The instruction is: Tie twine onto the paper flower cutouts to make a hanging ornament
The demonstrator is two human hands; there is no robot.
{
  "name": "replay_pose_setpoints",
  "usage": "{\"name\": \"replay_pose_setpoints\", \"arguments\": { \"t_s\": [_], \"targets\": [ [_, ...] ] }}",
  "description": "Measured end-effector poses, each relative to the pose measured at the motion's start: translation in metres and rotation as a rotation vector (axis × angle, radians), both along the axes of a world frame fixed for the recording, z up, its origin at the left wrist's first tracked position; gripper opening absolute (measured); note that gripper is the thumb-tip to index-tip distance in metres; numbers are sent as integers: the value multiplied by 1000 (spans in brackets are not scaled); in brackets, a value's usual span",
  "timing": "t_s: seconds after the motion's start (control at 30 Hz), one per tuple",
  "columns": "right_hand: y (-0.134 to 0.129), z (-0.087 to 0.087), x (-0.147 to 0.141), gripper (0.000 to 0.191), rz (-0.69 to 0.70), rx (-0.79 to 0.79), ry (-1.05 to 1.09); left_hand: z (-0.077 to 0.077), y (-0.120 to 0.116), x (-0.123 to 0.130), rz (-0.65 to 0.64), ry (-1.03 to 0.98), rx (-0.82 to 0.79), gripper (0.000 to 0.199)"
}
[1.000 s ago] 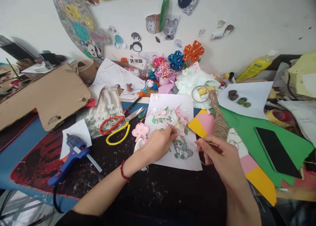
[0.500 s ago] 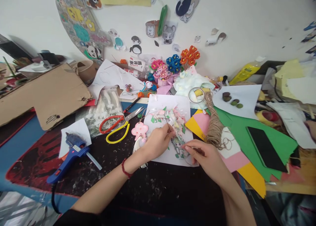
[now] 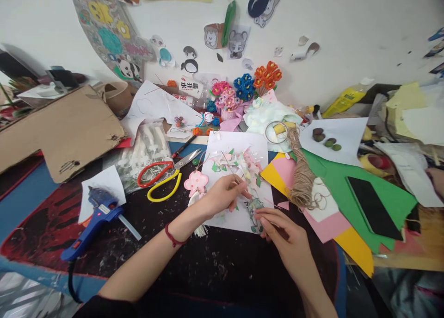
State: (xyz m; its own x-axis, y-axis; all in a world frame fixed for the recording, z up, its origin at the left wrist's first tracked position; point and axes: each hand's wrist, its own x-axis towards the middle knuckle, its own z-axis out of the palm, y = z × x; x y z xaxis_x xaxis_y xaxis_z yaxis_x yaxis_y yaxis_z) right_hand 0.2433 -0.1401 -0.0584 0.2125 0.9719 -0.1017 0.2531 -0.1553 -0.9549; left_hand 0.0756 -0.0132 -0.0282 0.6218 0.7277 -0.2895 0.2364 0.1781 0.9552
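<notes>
My right hand (image 3: 282, 227) pinches the edge of a small clear charm with a green-and-grey cartoon figure (image 3: 255, 207), held just over a white sheet of paper (image 3: 222, 140). To its left, my left hand (image 3: 225, 195) is curled, its fingertips close to the charm's upper side. A thin, stick-like piece (image 3: 227, 159) runs up and away from those fingers; its kind cannot be made out. Small green, pink and white scraps (image 3: 248, 163) lie on the paper beyond both hands. A pink flower-shaped piece (image 3: 196, 183) with a white tassel (image 3: 199, 225) lies beside my left wrist.
Scissors (image 3: 163, 181) with red and yellow handles and a blue glue gun (image 3: 93, 223) lie at left. Twine (image 3: 301, 174), coloured sheets (image 3: 333, 183) and a black phone (image 3: 374, 207) are at right. Flowers (image 3: 229, 96) stand by the wall.
The charm has turned more upright and shows more fully. My left fingers have loosened and spread slightly, and my right hand has moved a little left and down.
</notes>
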Motion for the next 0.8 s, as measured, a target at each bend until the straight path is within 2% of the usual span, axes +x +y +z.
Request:
{"name": "replay_pose_setpoints", "arguments": {
  "t_s": [0.17, 0.47, 0.8],
  "targets": [
    [1, 3, -1, 23, 3, -6, 51, 4, -2, -1, -24, 36, -85, 26],
    [0, 2, -1, 26, -9, 1, 81, -3, 2, -12, -34, 152, -34, 24],
    [-4, 3, -7, 31, -47, 58, 67, 3, -11, 1, -75, 171, -33, 20]
  ]
}}
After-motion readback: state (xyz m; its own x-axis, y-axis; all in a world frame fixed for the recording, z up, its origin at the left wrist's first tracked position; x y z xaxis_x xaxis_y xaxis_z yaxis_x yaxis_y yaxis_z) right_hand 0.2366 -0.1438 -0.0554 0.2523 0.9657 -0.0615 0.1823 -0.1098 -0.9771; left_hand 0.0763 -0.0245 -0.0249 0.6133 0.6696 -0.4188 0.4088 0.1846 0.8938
